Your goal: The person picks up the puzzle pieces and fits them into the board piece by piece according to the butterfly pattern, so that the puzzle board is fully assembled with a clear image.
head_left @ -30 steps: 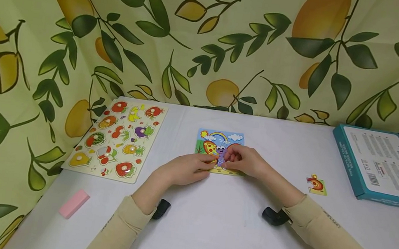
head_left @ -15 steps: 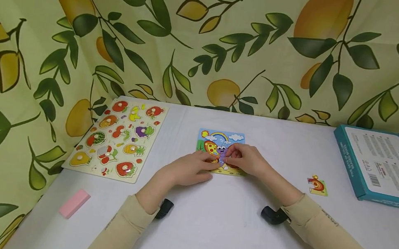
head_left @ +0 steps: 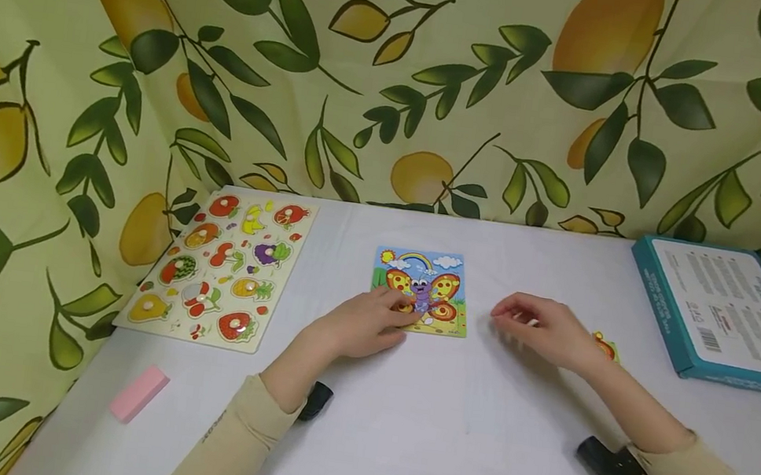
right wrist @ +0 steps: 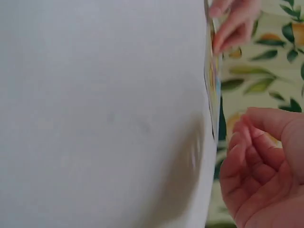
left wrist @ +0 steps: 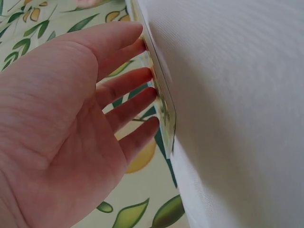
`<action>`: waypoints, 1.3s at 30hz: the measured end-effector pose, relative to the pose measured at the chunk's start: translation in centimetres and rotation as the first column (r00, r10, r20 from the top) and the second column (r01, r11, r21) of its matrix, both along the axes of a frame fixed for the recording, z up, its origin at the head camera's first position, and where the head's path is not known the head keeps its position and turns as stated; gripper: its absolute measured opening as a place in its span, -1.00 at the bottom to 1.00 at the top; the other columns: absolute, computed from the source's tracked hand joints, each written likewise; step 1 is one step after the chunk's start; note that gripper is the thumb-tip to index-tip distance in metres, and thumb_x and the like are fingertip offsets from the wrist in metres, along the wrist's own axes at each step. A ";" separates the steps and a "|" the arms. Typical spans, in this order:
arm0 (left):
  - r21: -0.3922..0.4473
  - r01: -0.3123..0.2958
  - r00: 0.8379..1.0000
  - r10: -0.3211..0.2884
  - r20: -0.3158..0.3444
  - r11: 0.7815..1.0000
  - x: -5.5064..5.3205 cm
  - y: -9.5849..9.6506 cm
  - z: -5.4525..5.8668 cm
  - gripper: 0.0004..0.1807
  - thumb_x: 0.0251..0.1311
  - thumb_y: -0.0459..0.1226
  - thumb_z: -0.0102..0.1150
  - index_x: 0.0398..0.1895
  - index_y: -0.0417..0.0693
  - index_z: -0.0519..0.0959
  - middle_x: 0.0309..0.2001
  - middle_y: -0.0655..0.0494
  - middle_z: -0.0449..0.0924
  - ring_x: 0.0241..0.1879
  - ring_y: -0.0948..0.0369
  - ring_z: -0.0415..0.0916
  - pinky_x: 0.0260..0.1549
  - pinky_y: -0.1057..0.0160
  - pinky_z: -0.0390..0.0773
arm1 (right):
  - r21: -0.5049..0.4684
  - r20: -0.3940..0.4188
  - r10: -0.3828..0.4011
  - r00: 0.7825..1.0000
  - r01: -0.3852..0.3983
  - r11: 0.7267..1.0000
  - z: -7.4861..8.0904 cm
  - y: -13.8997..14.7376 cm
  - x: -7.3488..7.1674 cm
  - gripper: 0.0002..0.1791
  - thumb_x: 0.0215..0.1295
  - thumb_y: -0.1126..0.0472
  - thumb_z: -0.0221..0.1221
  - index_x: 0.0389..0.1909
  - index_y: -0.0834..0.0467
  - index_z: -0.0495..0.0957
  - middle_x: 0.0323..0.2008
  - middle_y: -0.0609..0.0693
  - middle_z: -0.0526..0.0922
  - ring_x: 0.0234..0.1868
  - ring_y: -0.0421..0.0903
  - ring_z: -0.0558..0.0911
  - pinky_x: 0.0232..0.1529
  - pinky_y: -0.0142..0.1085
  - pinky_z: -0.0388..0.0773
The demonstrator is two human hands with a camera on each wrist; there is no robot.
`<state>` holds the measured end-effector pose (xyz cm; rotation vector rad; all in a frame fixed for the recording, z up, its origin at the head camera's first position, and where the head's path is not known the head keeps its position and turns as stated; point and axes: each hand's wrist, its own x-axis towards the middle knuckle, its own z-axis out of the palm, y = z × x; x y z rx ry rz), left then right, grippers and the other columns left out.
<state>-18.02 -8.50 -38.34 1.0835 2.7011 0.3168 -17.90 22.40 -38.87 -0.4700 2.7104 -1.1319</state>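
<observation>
A small butterfly jigsaw puzzle (head_left: 444,289) lies flat on the white table, its purple butterfly under a rainbow. My left hand (head_left: 373,322) rests its fingertips on the puzzle's lower left part, hiding that area. In the left wrist view the fingers (left wrist: 135,102) are spread and fairly straight, tips on the board's surface. To the right of the puzzle, my right hand (head_left: 547,331) hovers over the table with loosely bent fingers and nothing between them. One loose puzzle piece (head_left: 608,346) with a red and orange swirl lies beyond that hand, partly hidden by the wrist.
A fruit peg puzzle board (head_left: 223,270) lies at the back left. Nearer on the left is a pink block (head_left: 139,394). A teal box (head_left: 727,316) stands at the back right. Patterned fabric (head_left: 400,74) rises behind the white table (head_left: 440,451).
My right hand has let go of the puzzle's right side and moved right, toward the loose piece, uncovering the butterfly's right wings. The left hand has stayed on the puzzle.
</observation>
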 end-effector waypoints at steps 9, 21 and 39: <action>0.032 0.014 0.999 -0.016 0.052 0.999 0.0 0.1 0.0 -0.50 0.42 -0.13 0.04 0.38 -0.02 0.38 0.43 0.06 0.24 0.40 0.13 0.15 0.33 0.18 0.23 | 0.173 -0.033 -0.211 0.977 0.213 0.962 -0.1 9.4 3.7 -0.51 0.33 -0.02 0.23 0.11 0.25 0.50 -0.02 0.24 0.55 -0.12 0.09 0.45 -0.44 -0.34 0.48; 0.085 0.004 0.995 -0.012 0.094 0.996 0.0 -0.1 0.1 -0.50 0.42 -0.16 0.04 0.38 -0.06 0.38 0.43 0.08 0.24 0.42 0.14 0.10 0.34 0.14 0.21 | 0.247 0.002 -0.223 0.975 0.216 0.945 -0.8 11.7 3.9 -0.34 0.16 0.07 0.39 0.08 0.45 0.42 -0.21 0.22 0.49 -0.18 0.15 0.45 -0.41 -0.40 0.44; 0.044 0.019 0.998 -0.022 0.052 0.999 0.1 0.2 -0.2 -0.51 0.43 -0.15 0.02 0.39 0.01 0.37 0.42 0.10 0.26 0.39 0.12 0.16 0.32 0.16 0.24 | -0.104 0.212 -0.161 0.964 0.187 0.977 0.5 0.9 -0.1 -0.50 0.28 -0.05 0.27 0.04 0.25 0.53 -0.23 0.05 0.66 -0.22 -0.07 0.58 -0.26 -0.38 0.58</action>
